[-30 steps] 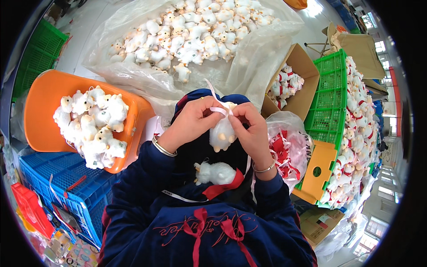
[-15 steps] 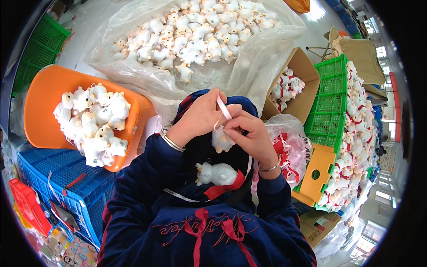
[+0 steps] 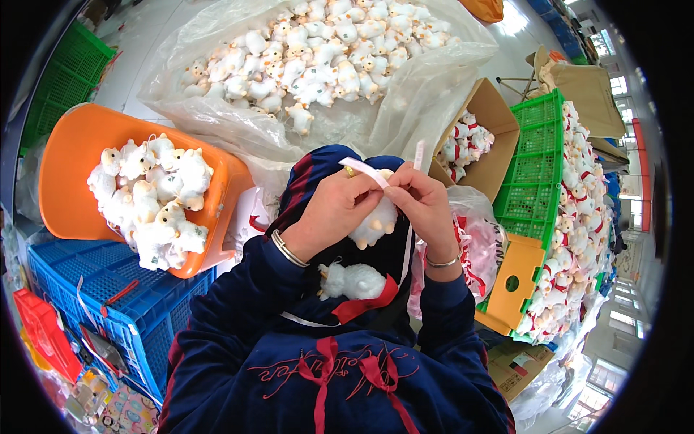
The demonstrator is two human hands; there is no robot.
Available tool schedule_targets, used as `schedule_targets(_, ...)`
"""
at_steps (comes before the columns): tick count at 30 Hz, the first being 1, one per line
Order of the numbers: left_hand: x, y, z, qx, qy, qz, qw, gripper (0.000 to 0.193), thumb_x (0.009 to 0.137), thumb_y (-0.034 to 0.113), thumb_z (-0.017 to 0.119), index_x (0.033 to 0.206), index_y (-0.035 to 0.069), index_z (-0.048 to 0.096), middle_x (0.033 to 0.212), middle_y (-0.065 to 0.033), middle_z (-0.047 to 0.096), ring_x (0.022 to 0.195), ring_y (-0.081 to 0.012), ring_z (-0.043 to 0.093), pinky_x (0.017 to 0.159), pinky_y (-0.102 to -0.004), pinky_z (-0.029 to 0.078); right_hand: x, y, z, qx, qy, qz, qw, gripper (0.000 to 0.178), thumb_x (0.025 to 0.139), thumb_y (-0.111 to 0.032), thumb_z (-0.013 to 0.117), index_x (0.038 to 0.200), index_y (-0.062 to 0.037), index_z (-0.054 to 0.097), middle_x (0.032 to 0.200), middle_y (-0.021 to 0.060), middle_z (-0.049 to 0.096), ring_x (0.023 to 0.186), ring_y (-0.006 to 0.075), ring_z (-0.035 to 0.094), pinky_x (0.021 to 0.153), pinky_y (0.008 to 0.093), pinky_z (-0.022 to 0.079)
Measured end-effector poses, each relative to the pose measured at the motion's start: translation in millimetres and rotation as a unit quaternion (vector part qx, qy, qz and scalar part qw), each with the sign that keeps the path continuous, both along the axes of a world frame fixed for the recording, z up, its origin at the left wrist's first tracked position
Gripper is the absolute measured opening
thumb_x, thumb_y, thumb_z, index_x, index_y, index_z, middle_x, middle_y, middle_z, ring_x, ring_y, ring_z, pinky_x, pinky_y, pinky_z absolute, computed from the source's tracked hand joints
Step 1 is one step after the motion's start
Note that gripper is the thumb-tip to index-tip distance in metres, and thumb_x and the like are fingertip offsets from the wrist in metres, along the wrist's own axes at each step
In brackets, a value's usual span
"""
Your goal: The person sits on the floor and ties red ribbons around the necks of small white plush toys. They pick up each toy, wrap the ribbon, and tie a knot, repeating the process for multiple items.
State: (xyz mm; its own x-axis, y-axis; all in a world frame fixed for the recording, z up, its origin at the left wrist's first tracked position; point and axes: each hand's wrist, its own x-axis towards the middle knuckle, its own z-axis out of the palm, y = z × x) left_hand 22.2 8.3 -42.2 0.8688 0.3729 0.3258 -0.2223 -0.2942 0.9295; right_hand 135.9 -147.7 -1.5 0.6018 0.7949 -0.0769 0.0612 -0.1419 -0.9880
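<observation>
My left hand and my right hand meet above my lap around a small white plush sheep. Both pinch a white ribbon that runs over the toy's head; one end sticks up by my right fingers and a long tail hangs down by my right wrist. A second white plush sheep lies on my lap on a piece of red cloth. A bracelet sits on each wrist.
An orange tub with white plush sheep sits at left above a blue crate. A big clear plastic bag of sheep lies ahead. At right: cardboard box, green crate, pink-red bag, orange box.
The ribbon, first held up above the toy, has been drawn down across its head. My hands have shifted slightly lower and closer together on the sheep.
</observation>
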Motion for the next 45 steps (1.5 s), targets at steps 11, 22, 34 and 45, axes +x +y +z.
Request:
schedule_targets(11, 3.5, 12.4, 11.8, -0.112, 0.098, -0.089, 0.985, 0.008, 0.093, 0.005, 0.071, 0.097, -0.001, 0.070, 0.088, -0.0066, 0.064, 0.076, -0.0152, 0.062, 0.069, -0.0288, 0.049, 15.7, 14.7, 12.0, -0.074, 0.015, -0.003, 0.997, 0.009, 0.098, -0.011, 0.071, 0.098, -0.0018, 0.072, 0.078, -0.0065, 0.062, 0.068, 0.0004, 0.052, 0.059, 0.0182, 0.040)
schedule_targets(22, 3.5, 12.0, 6.4, -0.143, 0.154, -0.086, 0.974, 0.012, 0.093, 0.011, 0.074, 0.096, -0.001, 0.074, 0.090, -0.0052, 0.066, 0.075, -0.0107, 0.062, 0.066, -0.0275, 0.049, 18.9, 13.1, 22.5, -0.107, -0.004, -0.009, 0.994, 0.015, 0.097, -0.015, 0.070, 0.098, -0.0003, 0.071, 0.081, -0.0027, 0.063, 0.072, 0.0041, 0.054, 0.063, 0.0221, 0.043)
schedule_targets(34, -0.7, 9.4, -2.3, 0.057, 0.055, -0.049, 0.996, 0.010, 0.093, 0.003, 0.071, 0.103, 0.000, 0.073, 0.091, -0.0077, 0.063, 0.074, -0.0188, 0.061, 0.065, -0.0288, 0.048, 24.2, -23.8, 18.8, -0.221, -0.042, 0.071, 0.972, 0.025, 0.097, -0.020, 0.063, 0.089, 0.0018, 0.073, 0.068, 0.0009, 0.061, 0.063, 0.0098, 0.052, 0.058, 0.0288, 0.042)
schedule_targets(45, 0.2, 5.6, -6.7, -0.013, 0.006, -0.025, 1.000, 0.007, 0.095, 0.001, 0.070, 0.102, 0.002, 0.069, 0.089, -0.0041, 0.063, 0.076, -0.0106, 0.059, 0.065, -0.0267, 0.045, 11.9, -15.3, 14.4, -0.065, 0.125, 0.044, 0.989, 0.011, 0.096, -0.010, 0.072, 0.091, 0.0007, 0.073, 0.079, -0.0048, 0.065, 0.075, 0.0031, 0.056, 0.067, 0.0205, 0.044)
